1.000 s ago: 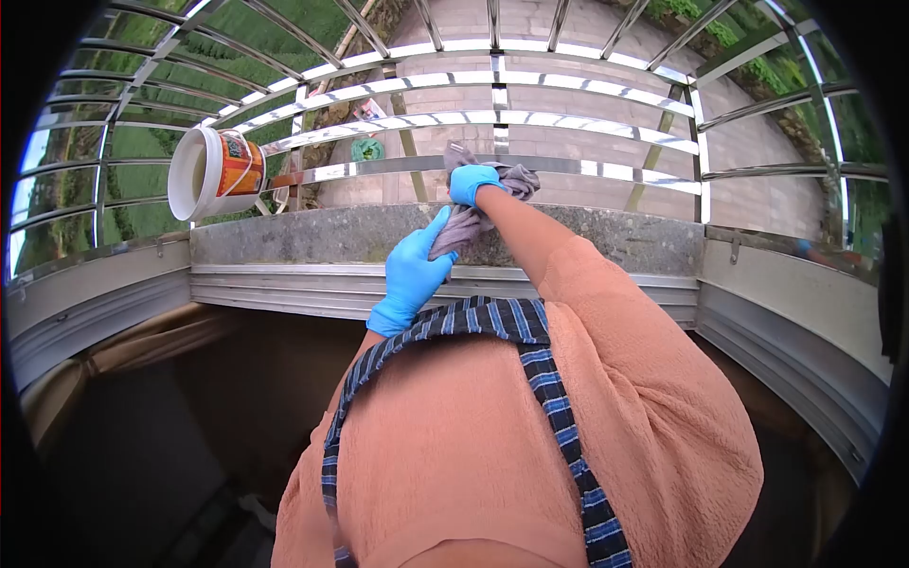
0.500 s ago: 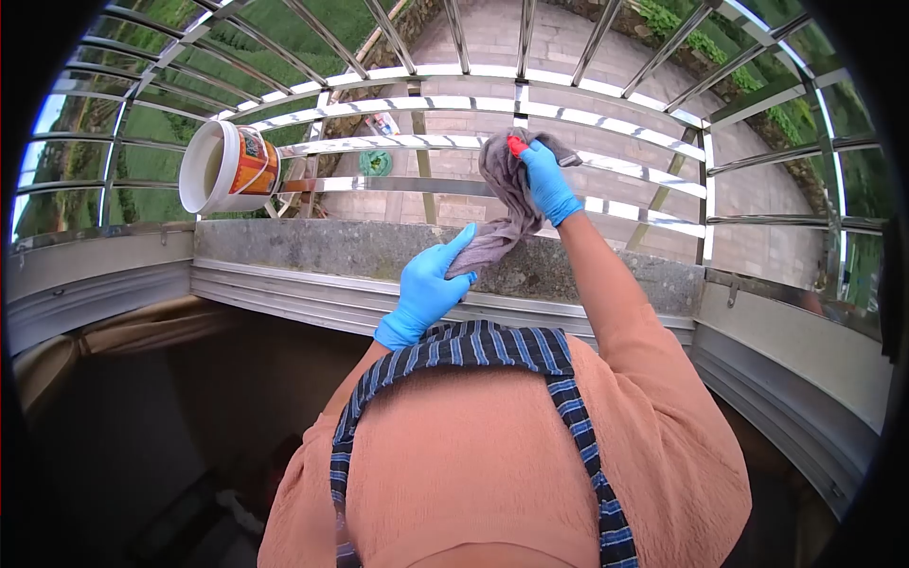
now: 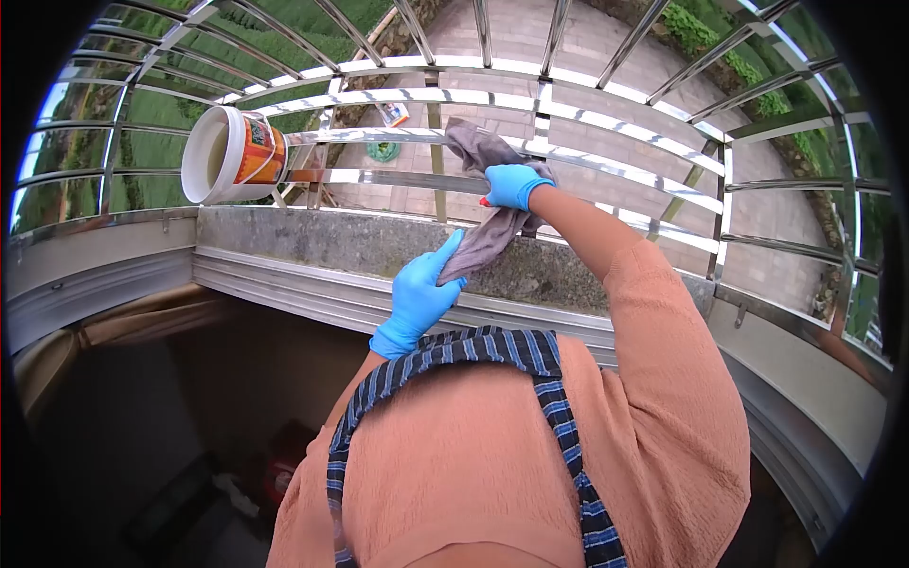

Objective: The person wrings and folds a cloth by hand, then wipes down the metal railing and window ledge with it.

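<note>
A wrung-looking grey-purple cloth (image 3: 483,248) stretches between my two blue-gloved hands above the concrete ledge. My left hand (image 3: 423,292) grips its lower end, thumb pointing up along the fabric. Higher up and to the right, my right hand (image 3: 516,186) is closed around the cloth's upper part, and the loose end hangs over the metal bars. Something small and red shows at the fingers of my right hand; what it is cannot be made out.
A white bucket (image 3: 227,156) with an orange label lies tilted on the bars at the left. Shiny metal railing (image 3: 398,97) surrounds the concrete ledge (image 3: 312,237). Window tracks (image 3: 284,287) run along its near side. Paving and a green bundle (image 3: 383,150) show below.
My right hand has moved down and left along the cloth and turned, its fingers now pointing left. The cloth's upper end has swung left. The view has shifted slightly.
</note>
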The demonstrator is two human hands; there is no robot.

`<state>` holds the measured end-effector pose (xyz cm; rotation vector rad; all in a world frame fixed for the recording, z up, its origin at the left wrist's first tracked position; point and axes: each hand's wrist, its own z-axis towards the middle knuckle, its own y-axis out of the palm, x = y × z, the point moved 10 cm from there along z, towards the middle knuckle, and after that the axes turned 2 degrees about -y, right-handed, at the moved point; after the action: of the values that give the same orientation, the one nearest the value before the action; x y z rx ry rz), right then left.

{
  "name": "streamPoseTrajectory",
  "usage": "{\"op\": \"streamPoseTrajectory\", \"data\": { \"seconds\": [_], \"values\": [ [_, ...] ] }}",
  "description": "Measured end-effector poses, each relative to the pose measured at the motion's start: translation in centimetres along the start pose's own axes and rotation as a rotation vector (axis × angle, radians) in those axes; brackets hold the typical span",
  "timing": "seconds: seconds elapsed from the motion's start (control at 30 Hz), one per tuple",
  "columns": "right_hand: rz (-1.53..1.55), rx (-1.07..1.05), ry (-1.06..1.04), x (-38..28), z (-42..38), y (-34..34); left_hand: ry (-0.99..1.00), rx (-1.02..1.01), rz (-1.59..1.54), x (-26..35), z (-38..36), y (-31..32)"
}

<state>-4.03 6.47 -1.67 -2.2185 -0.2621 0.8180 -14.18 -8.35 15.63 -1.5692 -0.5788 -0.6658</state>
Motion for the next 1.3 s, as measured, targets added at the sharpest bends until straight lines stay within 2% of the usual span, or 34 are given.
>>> {"op": "streamPoseTrajectory", "data": {
  "seconds": [0.1, 0.23, 0.33, 0.47, 0.53, 0.63, 0.73, 0.77, 0.8, 0.87, 0.93, 1.0, 1.07, 1.17, 1.2, 1.27, 1.3],
  "values": [
    [0.025, 0.261, -0.074, 0.4, -2.0, -0.5, 0.013, -0.003, 0.003, -0.2, -0.3, 0.4],
    [0.026, 0.451, -0.134, 0.2, -4.5, -1.3, 0.025, -0.005, 0.006, -0.2, -0.4, 0.5],
    [0.09, 0.719, -0.168, 3.7, -7.1, -1.2, 0.031, -0.042, -0.013, 0.1, -0.5, 1.4],
    [-0.016, 0.588, 0.095, 8.2, -13.4, -2.4, 0.082, -0.195, -0.028, 2.0, 0.1, 3.9],
    [0.014, 0.553, 0.248, 11.8, -16.2, -2.5, 0.184, -0.219, 0.002, 4.0, 0.7, 5.0],
    [0.015, 0.227, 0.589, 17.1, -19.2, -1.7, 0.283, -0.248, 0.022, 6.2, 1.7, 6.8],
    [0.117, 0.12, 0.549, 21.3, -16.1, 1.7, 0.313, -0.238, 0.017, 6.5, 2.7, 8.1],
    [0.24, 0.021, 0.549, 21.3, -14.8, 2.4, 0.317, -0.235, 0.017, 6.4, 2.9, 8.3],
    [0.231, 0.029, 0.522, 23.0, -11.7, 4.2, 0.298, -0.243, 0.025, 6.3, 3.0, 8.4],
    [0.448, 0.032, 0.409, 17.4, -8.9, 3.4, 0.26, -0.261, 0.041, 6.2, 3.2, 8.5],
    [0.513, -0.004, 0.241, 12.7, -4.1, 3.3, 0.229, -0.261, 0.06, 6.1, 3.1, 8.3],
    [0.615, -0.093, 0.289, 13.4, -2.7, 4.5, 0.184, -0.241, 0.062, 6.0, 3.2, 8.1],
    [0.752, -0.188, 0.312, 12.1, -4.4, 4.6, 0.132, -0.221, 0.043, 6.0, 2.6, 8.0],
    [0.678, -0.038, 0.43, 13.7, -5.1, 3.8, 0.05, -0.234, 0.041, 6.3, 2.2, 8.4],
    [0.656, 0.004, 0.41, 14.1, -4.7, 3.8, 0.078, -0.217, 0.097, 7.0, 2.0, 8.2],
    [0.729, -0.241, 0.344, 12.6, -5.5, 5.1, 0.081, -0.204, 0.098, 7.1, 1.1, 8.1],
    [0.7, -0.208, 0.291, 11.2, -7.1, 3.0, 0.098, -0.163, 0.102, 7.1, 1.2, 7.5]
  ]
}}
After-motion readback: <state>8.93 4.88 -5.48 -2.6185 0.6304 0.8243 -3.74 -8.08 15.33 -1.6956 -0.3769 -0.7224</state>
